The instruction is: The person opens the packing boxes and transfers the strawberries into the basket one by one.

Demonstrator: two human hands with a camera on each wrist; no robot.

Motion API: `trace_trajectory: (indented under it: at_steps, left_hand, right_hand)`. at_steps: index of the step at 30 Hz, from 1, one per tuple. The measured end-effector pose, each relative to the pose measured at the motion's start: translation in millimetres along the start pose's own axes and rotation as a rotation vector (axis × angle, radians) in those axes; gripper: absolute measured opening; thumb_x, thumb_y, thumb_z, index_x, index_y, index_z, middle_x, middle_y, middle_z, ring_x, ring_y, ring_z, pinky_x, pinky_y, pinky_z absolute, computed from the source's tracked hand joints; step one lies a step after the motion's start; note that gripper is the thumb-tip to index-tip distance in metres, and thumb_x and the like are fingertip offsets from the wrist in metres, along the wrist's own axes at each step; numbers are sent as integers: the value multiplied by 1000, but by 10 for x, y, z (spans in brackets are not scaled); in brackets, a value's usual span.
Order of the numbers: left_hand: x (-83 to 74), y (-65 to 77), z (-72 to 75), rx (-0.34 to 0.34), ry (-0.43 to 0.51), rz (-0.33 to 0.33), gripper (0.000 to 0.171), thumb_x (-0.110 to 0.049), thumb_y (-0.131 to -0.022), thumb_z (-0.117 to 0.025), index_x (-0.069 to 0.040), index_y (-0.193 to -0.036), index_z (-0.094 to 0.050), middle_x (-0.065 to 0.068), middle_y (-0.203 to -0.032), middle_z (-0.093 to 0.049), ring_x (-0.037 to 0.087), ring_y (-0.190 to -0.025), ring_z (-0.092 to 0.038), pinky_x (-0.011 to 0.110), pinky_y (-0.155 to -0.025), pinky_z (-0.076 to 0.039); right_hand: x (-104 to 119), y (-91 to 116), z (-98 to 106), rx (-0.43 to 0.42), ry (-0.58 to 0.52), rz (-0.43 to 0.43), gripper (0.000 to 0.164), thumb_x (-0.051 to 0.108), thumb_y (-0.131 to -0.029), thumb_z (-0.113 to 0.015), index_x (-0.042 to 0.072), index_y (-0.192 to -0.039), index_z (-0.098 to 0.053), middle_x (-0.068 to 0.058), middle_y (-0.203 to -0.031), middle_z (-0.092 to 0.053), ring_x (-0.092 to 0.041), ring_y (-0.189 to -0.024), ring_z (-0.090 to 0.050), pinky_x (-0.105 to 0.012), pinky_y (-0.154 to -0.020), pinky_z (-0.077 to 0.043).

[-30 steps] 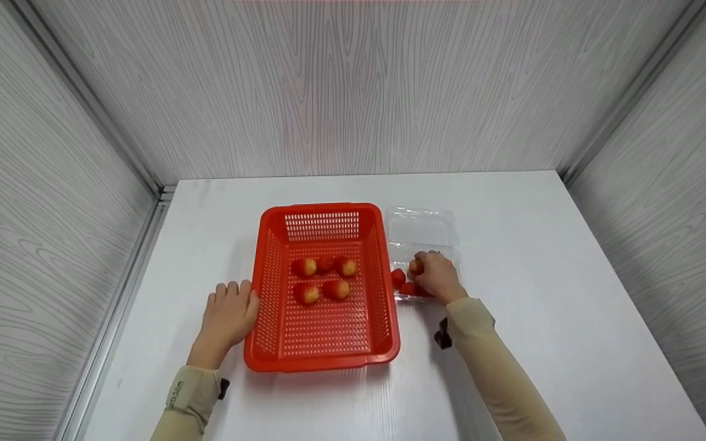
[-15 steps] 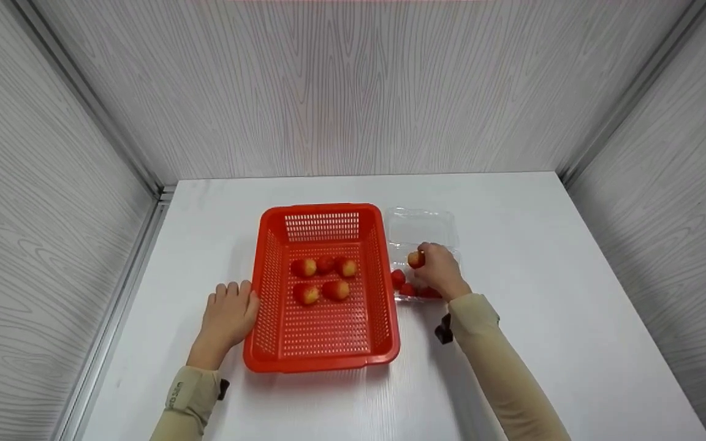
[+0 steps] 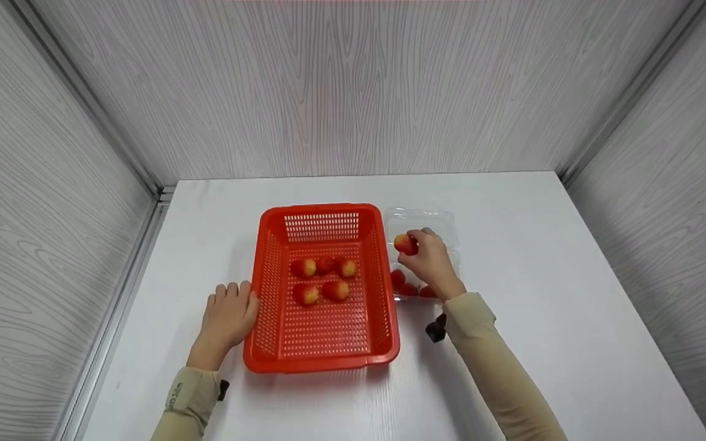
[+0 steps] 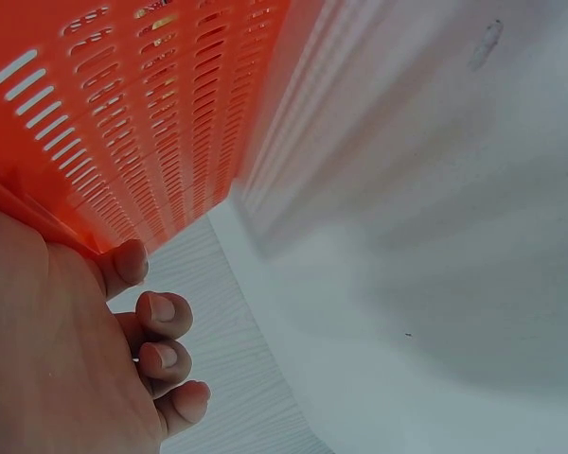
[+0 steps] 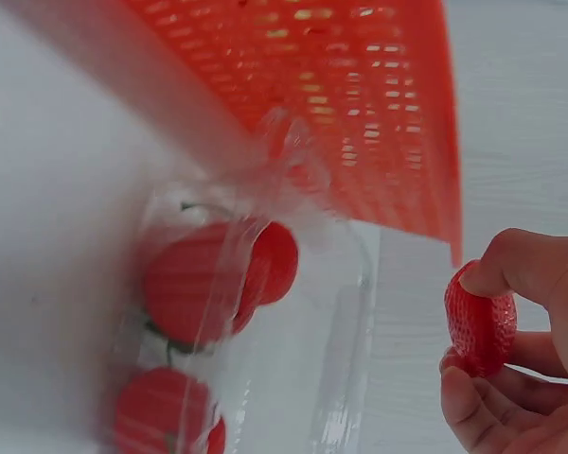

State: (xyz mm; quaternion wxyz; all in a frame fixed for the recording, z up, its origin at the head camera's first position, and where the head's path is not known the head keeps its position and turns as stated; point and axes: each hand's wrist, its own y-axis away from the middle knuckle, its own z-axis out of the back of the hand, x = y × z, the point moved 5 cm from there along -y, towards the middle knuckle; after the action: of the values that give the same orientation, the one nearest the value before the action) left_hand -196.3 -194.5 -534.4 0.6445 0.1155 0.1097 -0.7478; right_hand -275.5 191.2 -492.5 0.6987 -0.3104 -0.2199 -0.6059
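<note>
Beside the left rim of a red plastic basket rests my left hand. Its thumb lies over the rim, and its loosely curled fingertips show outside the wall in the left wrist view. My right hand pinches a red and yellow strawberry between thumb and fingers, raised over a clear plastic box. The strawberry's dimpled red skin shows in the right wrist view. Several similar strawberries lie in two rows in the basket. Red fruits with green stems sit in the box.
The hinged clear box stands with its lid folded back, close against the basket's right side. A white table carries everything, with wood-grain panels rising behind and on both sides.
My right hand has lifted the strawberry out of the box and moved it away from me and slightly left. My left hand and the basket have stayed put.
</note>
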Motion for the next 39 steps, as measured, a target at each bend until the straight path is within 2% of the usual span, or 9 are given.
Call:
trace_trajectory:
  at_steps: [5,8,15,22,31,35,39]
  left_hand:
    - [-1,13,9,-16,-4,-10,26,-27,-104,-36,-3,-100,-47,14,-86,-43,33,-81,-38,46,-71,-31]
    - [0,5,11,-17,2,-9,26,-27,-104,-35,-4,-100,-47,14,-86,-43,33,-82,-37,46,-71,-30]
    - [8,-7,0,-5,4,6,27,-28,-104,-35,-4,-101,-47,14,-87,-42,33,-84,-38,46,-73,-31]
    - [-15,-7,5,1,2,6,27,-28,-104,-35,-4,-101,-46,14,-87,-42,33,-84,-38,46,-73,-31]
    - [-8,-6,-2,2,-3,5,27,-28,-104,-35,-4,-101,-46,13,-87,-42,33,-84,-38,46,-73,-31]
    - [-4,-6,-10,7,-2,8,27,-28,-104,-34,-4,-101,-46,14,-88,-42,33,-85,-37,47,-73,-31]
    - [-1,-5,-12,10,-10,15,27,-28,-104,-35,-4,-102,-47,14,-88,-43,33,-84,-38,47,-73,-31]
  right_hand:
    - [199,14,-24,-39,-25,82,36,10,-79,-73,-6,-111,-68,-17,-97,-63,-27,-84,-60,-39,-74,-54]
    - [307,20,-58,-29,-57,114,34,10,-80,-74,-5,-110,-69,-15,-94,-63,-25,-82,-59,-38,-71,-53]
    - [479,81,-241,77,-183,57,37,11,-84,-75,-2,-118,-68,-11,-99,-64,-22,-85,-60,-34,-75,-56]
    - [592,127,-493,151,-217,24,25,11,-85,-76,4,-108,-70,-5,-94,-68,-18,-80,-60,-32,-73,-54]
    - [675,135,-710,218,-146,-24,19,10,-85,-77,5,-103,-71,-6,-89,-66,-20,-77,-60,-33,-69,-54]
    - [712,152,-805,264,-34,-51,15,11,-82,-78,8,-93,-69,-4,-83,-64,-21,-74,-61,-34,-68,-55]
    - [754,143,-889,287,146,-35,10,9,-79,-76,10,-78,-66,-2,-73,-60,-21,-68,-58,-35,-64,-51]
